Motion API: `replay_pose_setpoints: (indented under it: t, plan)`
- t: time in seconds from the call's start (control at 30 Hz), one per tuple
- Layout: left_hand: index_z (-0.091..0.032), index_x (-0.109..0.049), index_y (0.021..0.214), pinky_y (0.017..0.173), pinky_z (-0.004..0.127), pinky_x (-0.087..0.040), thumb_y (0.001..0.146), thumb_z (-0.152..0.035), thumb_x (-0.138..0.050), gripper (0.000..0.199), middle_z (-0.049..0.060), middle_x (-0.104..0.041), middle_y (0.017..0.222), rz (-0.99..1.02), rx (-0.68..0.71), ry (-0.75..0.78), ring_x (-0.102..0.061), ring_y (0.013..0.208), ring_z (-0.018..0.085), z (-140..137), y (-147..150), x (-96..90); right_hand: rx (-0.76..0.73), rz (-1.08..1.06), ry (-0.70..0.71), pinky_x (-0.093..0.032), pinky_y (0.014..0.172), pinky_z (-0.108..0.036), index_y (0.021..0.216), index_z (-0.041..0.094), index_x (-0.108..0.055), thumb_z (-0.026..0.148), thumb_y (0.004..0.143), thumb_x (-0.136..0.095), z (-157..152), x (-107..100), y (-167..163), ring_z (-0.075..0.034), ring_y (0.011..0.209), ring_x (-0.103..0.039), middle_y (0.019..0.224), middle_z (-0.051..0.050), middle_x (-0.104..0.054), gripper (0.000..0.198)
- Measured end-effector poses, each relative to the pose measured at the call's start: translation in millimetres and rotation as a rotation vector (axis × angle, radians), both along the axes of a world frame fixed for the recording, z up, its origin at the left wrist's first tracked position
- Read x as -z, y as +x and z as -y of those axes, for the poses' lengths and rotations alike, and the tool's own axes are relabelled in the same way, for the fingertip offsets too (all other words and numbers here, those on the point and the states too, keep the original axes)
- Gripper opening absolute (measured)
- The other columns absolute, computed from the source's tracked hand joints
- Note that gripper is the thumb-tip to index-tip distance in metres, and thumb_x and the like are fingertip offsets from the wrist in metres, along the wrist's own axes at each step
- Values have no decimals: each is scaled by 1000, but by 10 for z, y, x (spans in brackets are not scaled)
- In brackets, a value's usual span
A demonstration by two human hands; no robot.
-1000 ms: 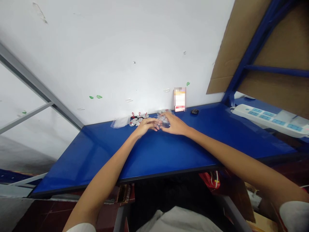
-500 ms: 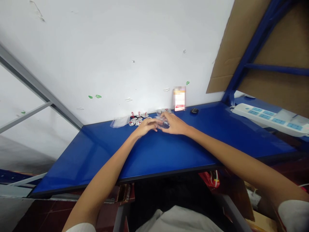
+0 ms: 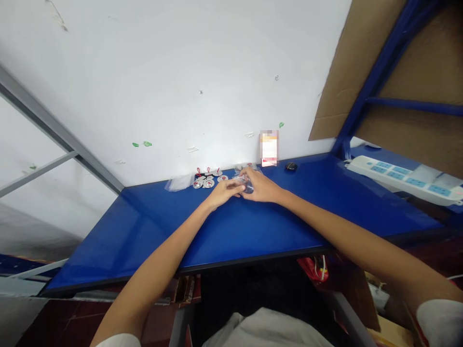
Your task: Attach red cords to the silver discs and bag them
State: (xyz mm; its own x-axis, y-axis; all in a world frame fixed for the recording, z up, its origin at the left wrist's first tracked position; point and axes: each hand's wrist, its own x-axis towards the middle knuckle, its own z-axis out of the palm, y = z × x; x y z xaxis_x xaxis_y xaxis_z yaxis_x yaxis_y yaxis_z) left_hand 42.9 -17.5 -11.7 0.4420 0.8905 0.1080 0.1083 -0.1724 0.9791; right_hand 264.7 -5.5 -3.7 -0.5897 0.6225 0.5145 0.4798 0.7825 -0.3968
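Observation:
Both hands meet over the middle of the blue table (image 3: 231, 231). My left hand (image 3: 222, 193) is closed, its thumb and fingers pinching the near left edge of a small clear plastic bag (image 3: 247, 184). Around the right side of that bag my right hand (image 3: 263, 185) is curled, gripping it. Something dark shows in the bag, but its kind is partly hidden by the fingers. Just left of the hands lie several round silvery tags (image 3: 208, 182) with red loops. More pieces in clear plastic (image 3: 249, 166) sit behind my right hand.
Flat clear plastic bags (image 3: 180, 182) lie left of the tags. A small card or box (image 3: 269, 148), partly blurred, leans on the white wall. Right of it is a black rounded object (image 3: 291, 166). A white power strip (image 3: 403, 179) lies at the right, beside a blue frame (image 3: 374, 72).
My left hand has closed its fingers on the bag's edge. A tag to its left has come into fuller view. My right hand has barely moved.

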Motion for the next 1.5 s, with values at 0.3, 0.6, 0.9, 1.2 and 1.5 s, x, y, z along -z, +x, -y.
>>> replay_pose_setpoints:
  t: [0.3, 0.6, 0.9, 1.2, 1.5]
  plan:
    - [-17, -86, 112, 87, 36, -62, 89, -47, -81, 39, 11, -80, 111, 50, -23, 89, -73, 97, 24, 53, -15, -106, 0, 25, -24, -51, 96, -48, 127, 23, -49, 33, 83, -76, -27, 9, 0, -34, 113, -63, 128, -15, -64, 53]
    - [-15, -84, 120, 87, 36, -61, 89, -43, -79, 41, 12, -80, 115, 25, 66, 35, -74, 91, 22, 22, -56, -100, 14, 38, -26, -51, 90, -46, 120, 23, -50, 38, 84, -77, -35, -16, 13, -33, 104, -64, 116, -13, -68, 47]
    - [-16, -82, 122, 90, 36, -60, 95, -45, -72, 41, 14, -76, 128, -45, 80, 130, -70, 110, 27, 57, -92, -200, 51, 36, -80, -49, 74, -36, 123, 24, -47, 42, 89, -73, -51, -12, 30, -29, 91, -68, 105, -8, -69, 46]
    - [-18, -82, 107, 100, 46, -55, 102, -41, -54, 37, 14, -79, 114, -343, -371, 463, -70, 108, 31, -270, -482, -84, 103, -3, -112, -44, 67, -33, 122, 24, -46, 34, 85, -74, -70, -11, 27, -26, 82, -64, 93, -4, -64, 47]
    - [-16, -74, 125, 121, 55, -37, 103, -27, -53, 32, 17, -74, 122, -899, -270, 835, -64, 118, 33, -447, -541, 102, 83, 6, -109, -46, 71, -35, 122, 24, -48, 33, 85, -73, -55, 0, -15, -25, 80, -63, 89, -2, -62, 46]
